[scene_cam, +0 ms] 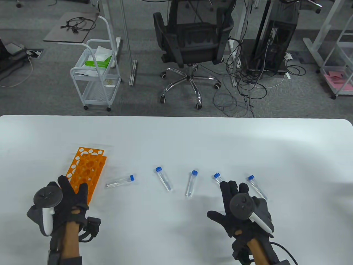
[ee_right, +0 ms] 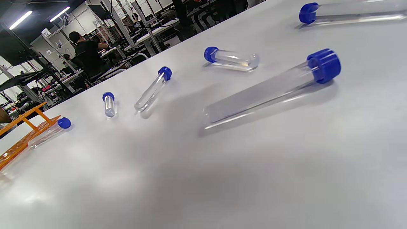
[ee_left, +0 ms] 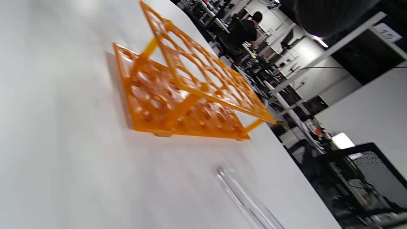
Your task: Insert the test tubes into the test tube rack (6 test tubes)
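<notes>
An orange test tube rack (scene_cam: 86, 167) stands empty at the table's left; it also shows in the left wrist view (ee_left: 190, 105). Several clear tubes with blue caps lie flat in a row to its right: one beside the rack (scene_cam: 120, 181), one further right (scene_cam: 163, 179), one at the middle (scene_cam: 191, 183), one (scene_cam: 218, 176) partly under my right fingers, one at the far right (scene_cam: 256, 186). My left hand (scene_cam: 73, 187) is open, its fingertips over the rack's near end. My right hand (scene_cam: 234, 187) is open and spread, holding nothing. The right wrist view shows the tubes, the nearest one (ee_right: 270, 90) large.
The white table (scene_cam: 176, 138) has its far edge at mid-frame. Beyond it on the floor stand a black office chair (scene_cam: 190, 41), a white wire cart (scene_cam: 96, 74) and loose cables (scene_cam: 242, 91).
</notes>
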{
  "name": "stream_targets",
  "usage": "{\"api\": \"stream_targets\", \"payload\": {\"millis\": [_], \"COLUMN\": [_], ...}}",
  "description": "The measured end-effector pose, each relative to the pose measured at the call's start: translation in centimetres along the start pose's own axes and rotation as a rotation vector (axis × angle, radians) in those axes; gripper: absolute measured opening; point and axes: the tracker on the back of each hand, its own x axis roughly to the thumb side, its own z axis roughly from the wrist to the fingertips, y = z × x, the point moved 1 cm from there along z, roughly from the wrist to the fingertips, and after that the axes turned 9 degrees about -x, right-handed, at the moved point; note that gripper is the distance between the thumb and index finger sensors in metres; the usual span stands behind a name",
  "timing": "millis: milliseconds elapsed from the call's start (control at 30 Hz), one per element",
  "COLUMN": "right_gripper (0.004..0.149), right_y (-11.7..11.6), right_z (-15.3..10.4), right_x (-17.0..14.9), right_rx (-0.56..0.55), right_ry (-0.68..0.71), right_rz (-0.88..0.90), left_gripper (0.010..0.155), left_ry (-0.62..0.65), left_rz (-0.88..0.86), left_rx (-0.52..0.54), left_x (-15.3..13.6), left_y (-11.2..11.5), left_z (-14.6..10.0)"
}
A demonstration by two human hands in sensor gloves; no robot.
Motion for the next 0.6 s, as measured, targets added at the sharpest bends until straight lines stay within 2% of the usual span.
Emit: {"api": "stream_targets", "payload": {"millis": [400,600], "right_gripper": [0.099,0.099], "right_y": [0.2,0.3], "right_z": [0.0,0.0], "right_x": [-0.1,-0.1], "right_rx": [-0.012,-0.030], "right_ry": [0.005,0.010], "right_rz": [0.010,0.017], "left_gripper": [0.085,0.090], "left_ry": [-0.190,-0.277], "left_rz": [0.009,0.012], "left_rx": [0.101,0.105], "left_x": [-2.7,-4.8], "left_y": [-0.4,0.2], "left_z": [0.9,1.8]}}
